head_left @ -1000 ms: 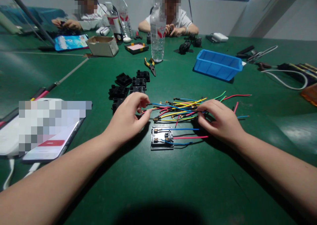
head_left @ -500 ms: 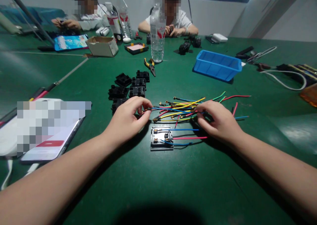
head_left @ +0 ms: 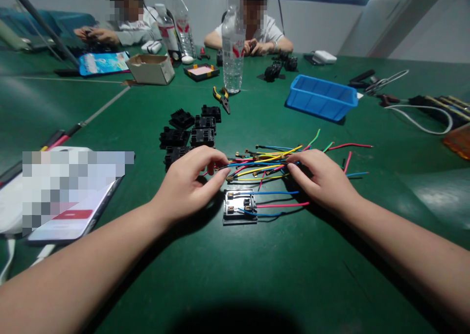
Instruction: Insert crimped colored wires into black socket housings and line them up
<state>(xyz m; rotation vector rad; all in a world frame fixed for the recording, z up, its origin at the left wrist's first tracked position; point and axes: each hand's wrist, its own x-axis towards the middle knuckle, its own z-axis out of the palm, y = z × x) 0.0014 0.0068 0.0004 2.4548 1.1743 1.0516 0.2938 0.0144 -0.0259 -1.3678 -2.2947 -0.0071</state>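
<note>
A loose bundle of coloured wires with metal end terminals lies on the green table. A blue wire stretches across it between my two hands. The thumb and index finger of my left hand close loosely round its left end. Thumb and index of my right hand are on its other end, among the bundle; the exact grip is partly hidden. Just below lies a rectangular dark-framed module with brass contacts, blue wires and a red wire running right from it. Several black plastic housings sit beyond my left hand.
Yellow-handled pliers lie past the housings, near a water bottle. A blue bin stands back right. At left are a phone and cables. A cardboard box and two people are across the table.
My left fingers have spread slightly at the blue wire's end. My right hand has shifted a little left, and a green wire tip beyond it now points further up.
</note>
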